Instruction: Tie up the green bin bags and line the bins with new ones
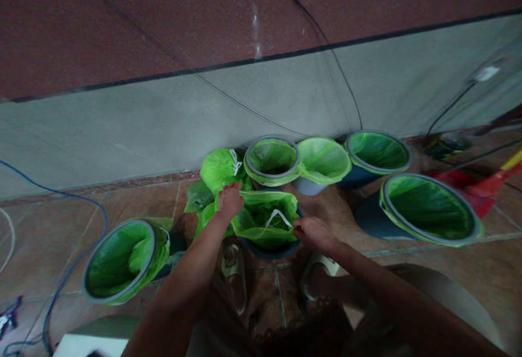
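A green bin bag (pixel 267 231) with a white drawstring (pixel 278 217) is spread open in a dark blue bin (pixel 273 251) between my feet. My left hand (pixel 231 200) is closed at the bag's upper left edge, its fingers partly hidden. On the other side, my right hand (pixel 314 232) pinches the bag's right edge near the drawstring. The bag's mouth is stretched between both hands, and crumpled green plastic shows inside. A full tied green bag (pixel 220 170) with a white tie lies just beyond my left hand.
Several lined bins stand around: a grey-rimmed bin (pixel 272 161), a pale bin (pixel 322 164) and a blue bin (pixel 377 153) by the wall. Another bin (pixel 432 210) tilts at right, near a red dustpan (pixel 475 188). A tilted bin (pixel 120 262) and a blue cable (pixel 105 218) are left.
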The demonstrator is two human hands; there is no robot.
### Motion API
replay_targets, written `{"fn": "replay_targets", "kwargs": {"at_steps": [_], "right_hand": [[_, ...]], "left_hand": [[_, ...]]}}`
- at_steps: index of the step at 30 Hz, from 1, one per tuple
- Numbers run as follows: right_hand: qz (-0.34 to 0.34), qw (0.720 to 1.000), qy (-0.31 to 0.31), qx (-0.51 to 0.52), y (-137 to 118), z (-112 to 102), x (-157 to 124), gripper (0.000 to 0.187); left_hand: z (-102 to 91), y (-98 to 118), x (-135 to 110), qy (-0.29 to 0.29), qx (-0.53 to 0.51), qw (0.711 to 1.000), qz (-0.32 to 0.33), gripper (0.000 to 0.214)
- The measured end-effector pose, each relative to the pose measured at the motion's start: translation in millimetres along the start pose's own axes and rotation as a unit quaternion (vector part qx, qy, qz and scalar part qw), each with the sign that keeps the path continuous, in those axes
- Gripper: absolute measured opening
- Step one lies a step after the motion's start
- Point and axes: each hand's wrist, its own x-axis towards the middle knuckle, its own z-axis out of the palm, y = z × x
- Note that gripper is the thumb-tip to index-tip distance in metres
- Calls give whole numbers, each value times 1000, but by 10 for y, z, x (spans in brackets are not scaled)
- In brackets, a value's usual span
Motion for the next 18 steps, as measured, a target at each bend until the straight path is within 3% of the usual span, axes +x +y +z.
{"fn": "replay_targets", "kwargs": {"at_steps": [4,7,13,18], "right_hand": [[8,1000,8,1,-5,-32,4,19],[10,999,18,37,13,-27,19,17],[8,983,54,174,64,-37,42,14],[3,967,56,248,138,17,87,15]], "left_hand": [[223,-77,83,-50,3,998,-39,43],[294,-78,115,-45,-4,998,-52,36],[167,-23,148,-38,-43,997,-54,31],[100,46,131,-45,-91,995,3,34]]}}
